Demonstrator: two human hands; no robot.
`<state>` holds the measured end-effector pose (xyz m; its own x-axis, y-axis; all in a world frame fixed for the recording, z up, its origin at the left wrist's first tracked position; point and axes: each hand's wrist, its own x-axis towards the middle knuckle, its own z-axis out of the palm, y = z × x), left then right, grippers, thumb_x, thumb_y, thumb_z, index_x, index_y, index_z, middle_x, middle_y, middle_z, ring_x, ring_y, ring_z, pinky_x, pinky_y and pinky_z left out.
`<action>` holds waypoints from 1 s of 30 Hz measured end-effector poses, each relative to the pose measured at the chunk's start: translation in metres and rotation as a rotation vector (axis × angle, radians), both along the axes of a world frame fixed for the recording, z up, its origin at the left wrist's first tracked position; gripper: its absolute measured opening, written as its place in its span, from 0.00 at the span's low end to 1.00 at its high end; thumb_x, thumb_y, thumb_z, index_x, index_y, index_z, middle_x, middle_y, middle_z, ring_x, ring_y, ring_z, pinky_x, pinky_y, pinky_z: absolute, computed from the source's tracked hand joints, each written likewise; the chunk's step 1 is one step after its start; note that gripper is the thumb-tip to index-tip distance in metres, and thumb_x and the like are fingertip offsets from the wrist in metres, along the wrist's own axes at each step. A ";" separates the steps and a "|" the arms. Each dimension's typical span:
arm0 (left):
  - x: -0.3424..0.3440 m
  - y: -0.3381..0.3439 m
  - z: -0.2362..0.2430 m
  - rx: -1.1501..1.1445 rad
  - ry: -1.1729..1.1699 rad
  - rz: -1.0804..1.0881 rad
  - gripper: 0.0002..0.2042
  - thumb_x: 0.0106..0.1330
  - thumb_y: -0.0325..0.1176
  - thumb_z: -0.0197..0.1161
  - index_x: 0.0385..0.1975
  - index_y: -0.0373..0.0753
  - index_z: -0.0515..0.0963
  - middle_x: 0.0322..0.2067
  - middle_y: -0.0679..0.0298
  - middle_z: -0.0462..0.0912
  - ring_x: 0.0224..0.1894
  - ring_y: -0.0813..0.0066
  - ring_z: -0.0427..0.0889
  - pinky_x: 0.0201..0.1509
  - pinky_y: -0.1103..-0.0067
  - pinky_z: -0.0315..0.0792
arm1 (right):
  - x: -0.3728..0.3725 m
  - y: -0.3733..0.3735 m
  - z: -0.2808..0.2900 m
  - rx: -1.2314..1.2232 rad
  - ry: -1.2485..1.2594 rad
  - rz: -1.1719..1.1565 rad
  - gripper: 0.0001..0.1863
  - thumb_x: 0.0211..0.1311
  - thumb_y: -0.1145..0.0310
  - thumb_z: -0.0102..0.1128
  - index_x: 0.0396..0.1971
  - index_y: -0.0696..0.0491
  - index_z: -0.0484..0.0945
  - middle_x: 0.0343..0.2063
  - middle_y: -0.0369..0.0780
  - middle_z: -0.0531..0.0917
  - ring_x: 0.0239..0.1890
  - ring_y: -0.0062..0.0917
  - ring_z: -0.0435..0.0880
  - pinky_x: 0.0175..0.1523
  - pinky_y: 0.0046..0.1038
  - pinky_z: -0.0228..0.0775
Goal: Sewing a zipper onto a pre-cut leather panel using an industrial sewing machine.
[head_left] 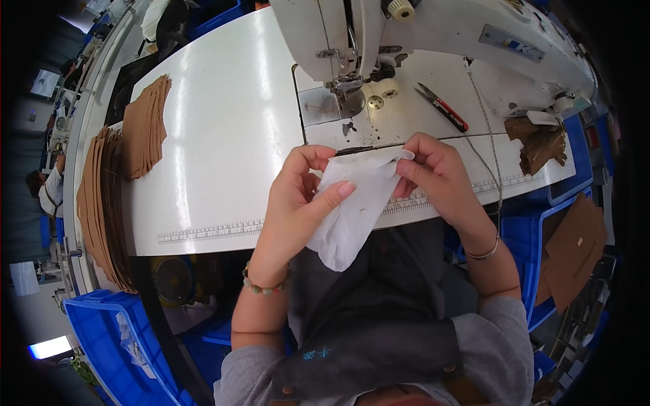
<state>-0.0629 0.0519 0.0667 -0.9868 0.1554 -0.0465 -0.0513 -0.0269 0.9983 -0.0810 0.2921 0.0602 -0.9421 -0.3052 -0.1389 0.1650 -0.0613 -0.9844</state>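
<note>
Both my hands grip a thin white cloth [355, 203] at the front edge of the sewing table [210, 135]. My left hand [305, 196] pinches its upper left part, with the thumb lying over it. My right hand [437, 176] pinches the upper right corner between thumb and fingers. The cloth hangs down past the table edge over my dark apron [379, 298]. Above my hands is the white sewing machine [315, 34], its needle area [345, 88] over a metal plate. Black and red thread snips [447, 111] lie on the table to the right.
Stacked brown pieces [142, 128] and a longer pile [98, 203] sit at left. Brown scraps [531, 145] lie at right. Blue bins [95, 321] stand low on both sides, brown sheets [575, 243] in the right one. A cord [494, 176] crosses the table edge. Another person [51, 189] is far left.
</note>
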 end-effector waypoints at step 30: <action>0.028 -0.007 0.001 -0.720 0.444 0.253 0.05 0.67 0.28 0.71 0.39 0.36 0.85 0.24 0.61 0.81 0.26 0.69 0.76 0.31 0.75 0.70 | 0.027 -0.024 -0.006 0.791 1.016 0.019 0.07 0.53 0.73 0.67 0.32 0.52 0.79 0.33 0.36 0.77 0.34 0.29 0.76 0.41 0.33 0.66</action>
